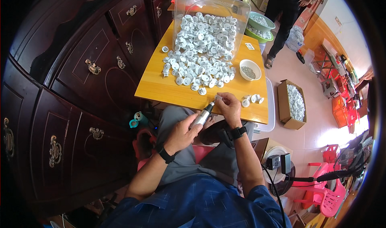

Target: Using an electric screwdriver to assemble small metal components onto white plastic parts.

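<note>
My left hand [179,136] is wrapped round a silver and black electric screwdriver [202,116], its tip slanting up to the right. At that tip, over the near edge of the table, my right hand [230,109] pinches a small white plastic part [218,98], mostly hidden by the fingers. Beyond my hands spreads a heap of round white plastic parts [197,70], spilling from a clear plastic bin [179,5] lying tipped toward me. Several finished-looking white parts [252,99] sit apart, right of my right hand. A white bowl [258,72] holds tiny metal pieces, perhaps screws.
All this rests on a yellow wooden table [155,83]. Dark wooden drawers [80,83] line the left. Stacked basins [270,25] of white parts stand at the far right, near a standing person [281,11]. A cardboard box [284,107] of white parts and pink chairs [331,198] occupy the floor.
</note>
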`<state>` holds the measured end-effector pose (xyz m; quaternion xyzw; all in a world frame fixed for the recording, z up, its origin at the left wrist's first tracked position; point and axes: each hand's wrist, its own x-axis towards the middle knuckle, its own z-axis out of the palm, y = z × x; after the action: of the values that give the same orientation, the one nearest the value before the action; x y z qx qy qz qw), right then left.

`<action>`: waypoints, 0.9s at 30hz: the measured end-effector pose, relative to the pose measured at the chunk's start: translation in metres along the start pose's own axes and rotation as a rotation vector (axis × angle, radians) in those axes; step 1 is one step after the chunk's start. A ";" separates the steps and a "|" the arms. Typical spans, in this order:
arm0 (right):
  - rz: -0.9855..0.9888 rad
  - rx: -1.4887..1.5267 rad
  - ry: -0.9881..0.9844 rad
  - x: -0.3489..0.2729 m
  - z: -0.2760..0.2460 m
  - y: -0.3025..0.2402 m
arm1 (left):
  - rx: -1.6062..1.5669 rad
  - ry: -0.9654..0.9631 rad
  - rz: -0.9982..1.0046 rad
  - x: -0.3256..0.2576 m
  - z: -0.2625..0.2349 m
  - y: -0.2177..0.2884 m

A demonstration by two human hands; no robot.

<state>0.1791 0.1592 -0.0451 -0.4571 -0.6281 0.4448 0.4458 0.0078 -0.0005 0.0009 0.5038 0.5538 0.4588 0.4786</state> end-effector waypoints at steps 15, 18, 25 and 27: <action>-0.117 -0.023 0.005 -0.004 0.003 0.006 | -0.134 -0.057 -0.101 -0.001 0.000 0.010; -0.089 0.005 0.004 -0.004 0.002 0.004 | -0.146 -0.073 -0.118 -0.001 0.000 0.012; -0.273 -0.353 0.057 -0.005 -0.008 -0.012 | -0.180 -0.090 -0.131 -0.001 0.001 0.010; -0.276 -0.471 0.053 -0.005 -0.017 -0.025 | -0.137 -0.085 -0.121 -0.001 0.001 0.007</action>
<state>0.1926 0.1520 -0.0185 -0.4697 -0.7586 0.2095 0.4000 0.0092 -0.0009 0.0078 0.4547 0.5296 0.4439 0.5618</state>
